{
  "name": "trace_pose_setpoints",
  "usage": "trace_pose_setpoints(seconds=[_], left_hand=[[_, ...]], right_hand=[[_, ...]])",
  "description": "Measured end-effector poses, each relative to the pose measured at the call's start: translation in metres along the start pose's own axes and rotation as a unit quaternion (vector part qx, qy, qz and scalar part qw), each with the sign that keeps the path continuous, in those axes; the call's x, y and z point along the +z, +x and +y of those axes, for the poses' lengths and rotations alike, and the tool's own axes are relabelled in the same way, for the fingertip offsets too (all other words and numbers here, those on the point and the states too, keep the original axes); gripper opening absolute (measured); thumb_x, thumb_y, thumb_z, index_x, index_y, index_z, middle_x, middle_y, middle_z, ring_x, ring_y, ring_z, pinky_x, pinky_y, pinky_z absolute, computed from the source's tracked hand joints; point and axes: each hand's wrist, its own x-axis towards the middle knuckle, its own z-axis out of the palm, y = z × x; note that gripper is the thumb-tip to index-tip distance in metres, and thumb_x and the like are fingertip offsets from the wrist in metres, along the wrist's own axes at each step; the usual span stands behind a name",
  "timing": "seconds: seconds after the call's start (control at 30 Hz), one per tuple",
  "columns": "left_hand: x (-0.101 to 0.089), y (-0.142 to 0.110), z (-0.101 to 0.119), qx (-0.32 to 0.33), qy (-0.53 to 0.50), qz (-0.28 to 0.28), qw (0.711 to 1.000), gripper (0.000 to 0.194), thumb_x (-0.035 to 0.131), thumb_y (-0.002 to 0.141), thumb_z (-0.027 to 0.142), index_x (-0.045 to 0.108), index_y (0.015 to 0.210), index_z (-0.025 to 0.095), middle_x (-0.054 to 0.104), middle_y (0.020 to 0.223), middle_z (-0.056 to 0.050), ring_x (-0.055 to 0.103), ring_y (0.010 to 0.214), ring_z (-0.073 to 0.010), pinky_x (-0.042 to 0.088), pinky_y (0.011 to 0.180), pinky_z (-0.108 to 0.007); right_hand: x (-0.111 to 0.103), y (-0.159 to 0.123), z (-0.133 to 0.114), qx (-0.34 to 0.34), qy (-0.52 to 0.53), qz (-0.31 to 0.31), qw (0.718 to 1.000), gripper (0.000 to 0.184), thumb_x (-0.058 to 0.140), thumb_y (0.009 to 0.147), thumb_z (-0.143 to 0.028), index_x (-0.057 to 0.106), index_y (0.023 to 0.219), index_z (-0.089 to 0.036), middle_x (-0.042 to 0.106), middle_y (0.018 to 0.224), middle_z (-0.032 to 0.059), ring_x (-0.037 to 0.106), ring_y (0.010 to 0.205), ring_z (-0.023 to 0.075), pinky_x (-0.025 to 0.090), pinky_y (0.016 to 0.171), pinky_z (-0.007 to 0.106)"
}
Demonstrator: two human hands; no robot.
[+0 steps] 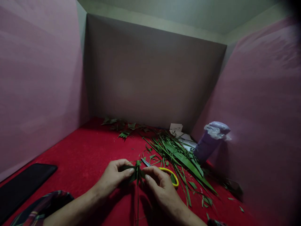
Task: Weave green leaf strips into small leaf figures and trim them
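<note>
Between my two hands is a small bundle of folded green leaves [137, 172] with a thin stem hanging down from it. My left hand [115, 175] pinches the leaves on their left side, thumb in front. On the other side, my right hand [160, 185] holds the leaf bundle's right edge between thumb and fingers. Just beyond my right hand lie scissors with yellow handles [175, 179], partly hidden by that hand, their blades pointing up and left.
A heap of long green leaf strips [180, 153] and cut scraps covers the right side of the red cloth [87, 150]. Lobed leaves [124, 134] lie at the back. A purple container with plastic wrap [209, 144], white papers [176, 128] and a black flat object [28, 182] are around.
</note>
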Motion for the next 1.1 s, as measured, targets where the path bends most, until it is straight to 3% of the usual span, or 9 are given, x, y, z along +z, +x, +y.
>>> trace_pose_setpoints(seconds=[0.13, 0.27, 0.53, 0.8, 1.1], left_hand=[[-0.004, 0.003, -0.005, 0.000, 0.002, 0.015, 1.000, 0.031, 0.075, 0.060, 0.039, 0.061, 0.067, 0.013, 0.061, 0.052, 0.001, 0.049, 0.044, -0.0086, 0.035, 0.043, -0.018], [-0.004, 0.005, -0.008, 0.005, -0.001, 0.025, 1.000, 0.034, 0.077, 0.057, 0.042, 0.059, 0.066, 0.014, 0.059, 0.049, 0.003, 0.048, 0.040, -0.0082, 0.033, 0.038, -0.017], [0.007, -0.001, -0.006, 0.003, 0.027, 0.021, 0.999, 0.036, 0.074, 0.059, 0.045, 0.056, 0.068, 0.016, 0.056, 0.045, 0.006, 0.047, 0.033, -0.0084, 0.036, 0.031, -0.017], [0.010, -0.002, -0.005, 0.011, -0.034, 0.003, 0.999, 0.036, 0.079, 0.054, 0.041, 0.055, 0.064, 0.016, 0.055, 0.043, 0.006, 0.041, 0.032, -0.0048, 0.028, 0.032, -0.015], [0.011, -0.004, -0.001, 0.027, -0.019, -0.005, 0.999, 0.036, 0.077, 0.058, 0.041, 0.059, 0.077, 0.017, 0.060, 0.054, 0.003, 0.049, 0.041, -0.0080, 0.035, 0.039, -0.017]], right_hand=[[0.001, -0.005, -0.006, -0.017, 0.010, -0.029, 0.999, 0.026, 0.060, 0.079, -0.024, 0.060, 0.105, -0.019, 0.067, 0.091, 0.0045, 0.060, 0.075, 0.0165, 0.047, 0.067, 0.027], [0.003, -0.008, -0.010, -0.030, 0.034, -0.048, 0.998, 0.048, 0.072, 0.066, -0.020, 0.055, 0.111, -0.021, 0.064, 0.096, 0.0033, 0.059, 0.083, 0.0180, 0.045, 0.071, 0.027], [0.006, -0.007, -0.007, -0.051, -0.029, -0.014, 0.998, 0.021, 0.056, 0.083, -0.034, 0.059, 0.093, -0.016, 0.057, 0.071, -0.0013, 0.048, 0.060, 0.0112, 0.037, 0.053, 0.021], [0.007, -0.011, -0.005, -0.060, -0.097, 0.054, 0.992, 0.037, 0.046, 0.089, -0.032, 0.063, 0.062, -0.015, 0.061, 0.057, 0.0013, 0.053, 0.053, 0.0125, 0.037, 0.054, 0.023], [0.010, -0.011, -0.001, -0.099, -0.163, 0.090, 0.977, 0.034, 0.044, 0.089, -0.031, 0.061, 0.063, -0.017, 0.061, 0.056, 0.0010, 0.053, 0.051, 0.0131, 0.035, 0.052, 0.023]])
